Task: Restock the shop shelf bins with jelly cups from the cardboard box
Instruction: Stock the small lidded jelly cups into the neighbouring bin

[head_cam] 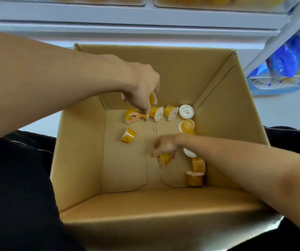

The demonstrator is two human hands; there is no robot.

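Note:
An open cardboard box [80, 160] sits in front of me with several yellow jelly cups [128, 135] scattered on its bottom, most along the far and right sides. My left hand [143, 89] reaches into the far part of the box and pinches one yellow jelly cup [152, 99] above the others. My right hand [163, 145], blurred by motion, is low in the box and closed on another jelly cup [165, 159]. At the top edge, clear shelf bins [218, 4] hold more yellow cups.
White shelf boards [127, 17] run across the top. At the right a white wire basket [279, 82] holds blue packets. Dark clothing [18, 187] borders the box on the left and right. Pale floor shows beyond the box.

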